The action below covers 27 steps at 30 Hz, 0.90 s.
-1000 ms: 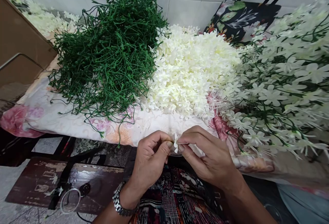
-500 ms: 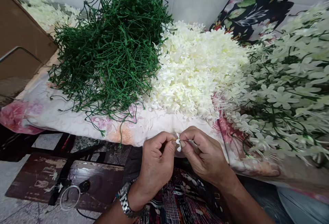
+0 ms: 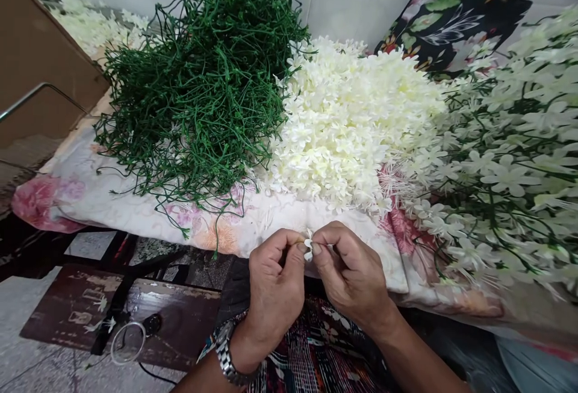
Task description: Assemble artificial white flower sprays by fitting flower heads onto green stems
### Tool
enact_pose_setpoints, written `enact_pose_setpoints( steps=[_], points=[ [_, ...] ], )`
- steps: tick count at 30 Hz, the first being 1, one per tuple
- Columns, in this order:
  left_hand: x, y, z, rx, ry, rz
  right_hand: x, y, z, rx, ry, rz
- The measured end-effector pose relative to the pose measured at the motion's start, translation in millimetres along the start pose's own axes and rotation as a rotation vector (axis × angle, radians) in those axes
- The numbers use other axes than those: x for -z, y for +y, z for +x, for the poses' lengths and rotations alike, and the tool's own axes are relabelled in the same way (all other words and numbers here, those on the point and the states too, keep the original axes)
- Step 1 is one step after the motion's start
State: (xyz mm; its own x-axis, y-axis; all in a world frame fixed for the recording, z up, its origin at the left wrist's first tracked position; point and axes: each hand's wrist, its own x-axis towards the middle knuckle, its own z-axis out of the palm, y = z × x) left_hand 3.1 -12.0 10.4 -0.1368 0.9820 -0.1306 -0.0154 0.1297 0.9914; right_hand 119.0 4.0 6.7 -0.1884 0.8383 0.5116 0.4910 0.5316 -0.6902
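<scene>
Left hand, right hand: grips pinched tight on small white petalled fabric-ish flower, half hidden; probably featherlight, floppy, hold centre.

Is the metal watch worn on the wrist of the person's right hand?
No, the metal watch is on the wrist of the left hand, while the right hand has no watch.

Beyond your left hand and right hand, a pale tiled wall backs the cloth-covered table. Down past your left hand, a low brown wooden surface with chipped finish sits above grey floor. Light falls brightest ahead of your hands; the blue-grey shape low to their right may be a tub.
</scene>
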Motion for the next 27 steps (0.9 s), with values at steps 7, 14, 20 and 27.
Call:
enact_pose_setpoints(
  steps=[7, 14, 20, 27],
  points=[
    [6.7, 5.0, 2.2, -0.070, -0.152, 0.016, 11.5, 7.0, 0.4, -0.177, -0.133, 0.199],
    [6.8, 1.5, 1.8, -0.458, -0.055, 0.429, 11.5, 10.0, -2.5, -0.252, -0.154, 0.264],
    [6.2, -4.7, 2.2, -0.547, -0.042, 0.490, 10.0, 11.3, -4.1, -0.147, -0.129, 0.152],
    [4.5, -4.3, 2.8, -0.548, -0.024, 0.514, 5.7, 9.9, -3.4, -0.025, -0.094, 0.000]
  ],
)
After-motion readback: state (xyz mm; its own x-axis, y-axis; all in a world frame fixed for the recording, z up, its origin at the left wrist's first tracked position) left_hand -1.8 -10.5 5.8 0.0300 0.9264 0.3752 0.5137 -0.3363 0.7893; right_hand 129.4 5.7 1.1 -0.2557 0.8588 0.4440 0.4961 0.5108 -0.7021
